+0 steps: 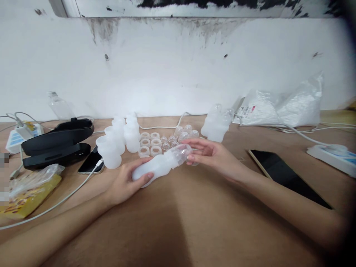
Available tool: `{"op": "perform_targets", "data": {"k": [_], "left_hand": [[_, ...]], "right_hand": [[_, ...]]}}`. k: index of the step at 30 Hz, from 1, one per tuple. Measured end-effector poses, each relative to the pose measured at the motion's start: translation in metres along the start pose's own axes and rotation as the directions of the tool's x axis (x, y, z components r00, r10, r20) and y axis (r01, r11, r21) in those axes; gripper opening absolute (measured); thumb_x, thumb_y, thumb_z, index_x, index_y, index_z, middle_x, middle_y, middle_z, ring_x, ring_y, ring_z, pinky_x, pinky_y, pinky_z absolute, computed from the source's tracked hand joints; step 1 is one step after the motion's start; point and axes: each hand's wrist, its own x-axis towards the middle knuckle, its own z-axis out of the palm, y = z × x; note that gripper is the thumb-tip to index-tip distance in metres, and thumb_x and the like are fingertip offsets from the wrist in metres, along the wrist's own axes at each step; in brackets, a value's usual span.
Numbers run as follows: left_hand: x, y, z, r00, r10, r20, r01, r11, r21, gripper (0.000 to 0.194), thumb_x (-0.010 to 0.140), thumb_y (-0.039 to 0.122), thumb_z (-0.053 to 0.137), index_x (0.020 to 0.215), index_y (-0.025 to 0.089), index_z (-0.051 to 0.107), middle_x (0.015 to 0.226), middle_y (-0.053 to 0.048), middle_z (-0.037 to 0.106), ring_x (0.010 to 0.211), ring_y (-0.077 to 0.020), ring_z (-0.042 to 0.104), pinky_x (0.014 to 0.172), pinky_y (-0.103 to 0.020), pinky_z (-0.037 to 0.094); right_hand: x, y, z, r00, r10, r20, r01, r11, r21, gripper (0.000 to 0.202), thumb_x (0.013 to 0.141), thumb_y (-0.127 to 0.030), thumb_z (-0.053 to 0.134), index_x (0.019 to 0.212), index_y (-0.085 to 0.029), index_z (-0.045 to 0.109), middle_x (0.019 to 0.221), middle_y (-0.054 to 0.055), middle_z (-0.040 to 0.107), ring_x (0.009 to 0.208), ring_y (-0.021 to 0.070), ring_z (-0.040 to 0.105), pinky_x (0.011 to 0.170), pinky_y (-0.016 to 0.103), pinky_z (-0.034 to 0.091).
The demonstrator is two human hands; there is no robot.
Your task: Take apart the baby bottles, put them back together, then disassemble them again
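Legible text: none | label on plastic bag: print too small to read (one red mark shows)

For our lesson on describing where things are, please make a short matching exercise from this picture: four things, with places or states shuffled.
Column one
1. Left hand
2. Right hand
3. Tablet
4. White rings

Column two
A. Set out in two columns of three
B. Around the body of a tilted white bottle
C. Dark screen facing up
D. Fingertips at a clear cap

Pairs: 1-B, 2-D, 3-C, 4-A

Dark tablet near power strip
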Motion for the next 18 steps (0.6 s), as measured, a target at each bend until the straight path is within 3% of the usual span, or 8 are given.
{"op": "perform_targets", "data": {"k": [10,18], "left_hand": [[-0.003,-0.004,0.002,0.997,0.069,-0.041,-0.064,0.992,0.111,0.035,0.082,0.035,0.046,0.112,0.019,0.051,0.109,-0.003,0.061,0.095,-0.02,0.057,0.08,-0.028,0.045],[-0.004,-0.006,0.004,0.99,0.136,-0.034,-0.126,0.971,0.205,0.036,0.081,0.032,0.047,0.115,0.024,0.048,0.109,-0.002,0.061,0.095,-0.0198,0.057,0.077,-0.029,0.046]], "right_hand": [[0.001,0.005,0.002,1.0,-0.02,0.01,0.019,0.999,0.031,0.035,0.067,-0.025,0.065,0.101,-0.024,0.057,0.099,0.002,0.062,0.08,0.0136,0.061,0.075,0.03,0.051],[0.001,0.012,-0.001,0.998,-0.052,0.032,0.052,0.999,-0.009,0.036,0.065,-0.024,0.067,0.1,-0.024,0.058,0.105,0.003,0.061,0.084,0.0153,0.062,0.08,0.033,0.049]]}}
